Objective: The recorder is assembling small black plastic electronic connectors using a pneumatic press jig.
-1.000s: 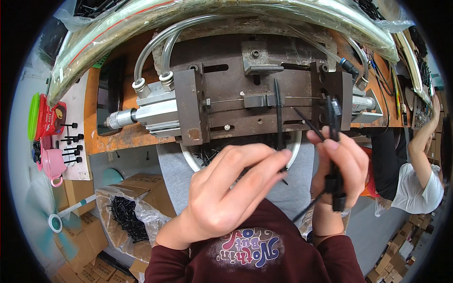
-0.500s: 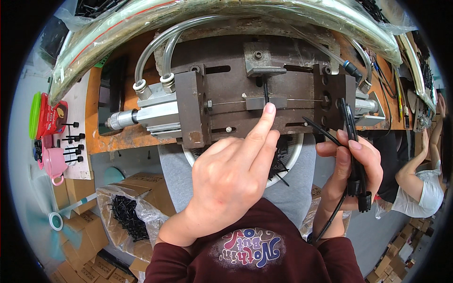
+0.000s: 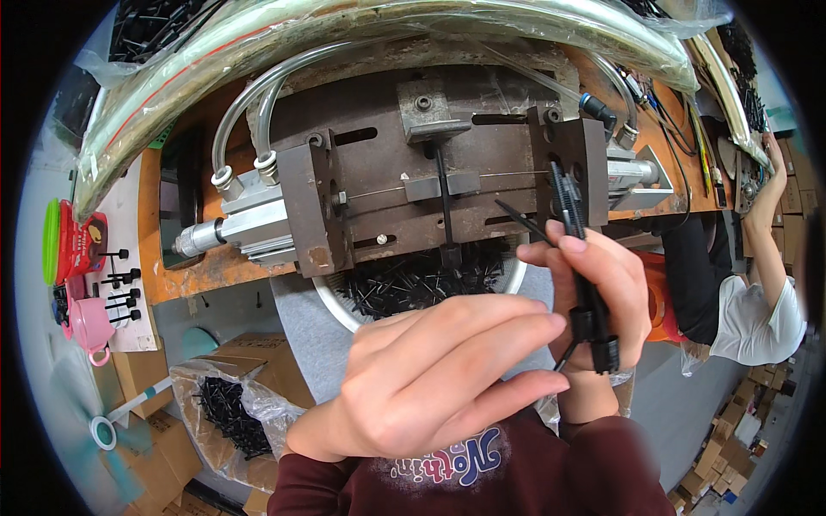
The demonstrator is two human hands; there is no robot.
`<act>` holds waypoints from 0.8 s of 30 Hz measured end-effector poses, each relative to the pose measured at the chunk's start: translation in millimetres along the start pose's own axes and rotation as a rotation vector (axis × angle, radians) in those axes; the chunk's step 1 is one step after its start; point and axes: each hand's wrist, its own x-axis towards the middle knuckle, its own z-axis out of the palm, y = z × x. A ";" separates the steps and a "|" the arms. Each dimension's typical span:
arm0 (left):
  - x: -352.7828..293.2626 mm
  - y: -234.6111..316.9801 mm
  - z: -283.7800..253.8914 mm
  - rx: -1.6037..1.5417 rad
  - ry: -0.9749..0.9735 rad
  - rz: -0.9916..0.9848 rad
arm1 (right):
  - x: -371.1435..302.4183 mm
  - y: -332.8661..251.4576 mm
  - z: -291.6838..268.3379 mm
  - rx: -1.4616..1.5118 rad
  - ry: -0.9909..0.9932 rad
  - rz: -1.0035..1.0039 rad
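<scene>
My right hand (image 3: pixel 607 297) is closed around several black plastic pieces (image 3: pixel 585 318) with thin stems and ribbed round heads. One thin stem (image 3: pixel 512 211) sticks out past its fingertips toward the machine. Beside it, my left hand (image 3: pixel 447 378) is stretched out, thumb and forefinger apart on either side of a thin black end below the bundle. Whether they touch it is unclear. Another black stemmed piece (image 3: pixel 446 206) lies across the small grey block (image 3: pixel 417 187) of the metal fixture (image 3: pixel 379 163), its head over the front edge.
Below the fixture, a white-rimmed basket (image 3: pixel 335 314) holds many black pieces. Clear air hoses (image 3: pixel 258 95) run to a silver cylinder (image 3: pixel 254 228). At left stand a pink cup (image 3: pixel 86 318), a fan (image 3: pixel 103 433) and a lined carton (image 3: pixel 267 353). Another person (image 3: pixel 757 318) sits at right.
My left hand has drawn back from the piece on the block and moved right, toward my right hand. More of that piece now shows. The whole view has shifted slightly.
</scene>
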 end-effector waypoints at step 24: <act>-4.3 -28.8 0.9 0.746 -0.099 0.037 | 5.4 -0.2 -3.5 -0.076 0.050 -0.064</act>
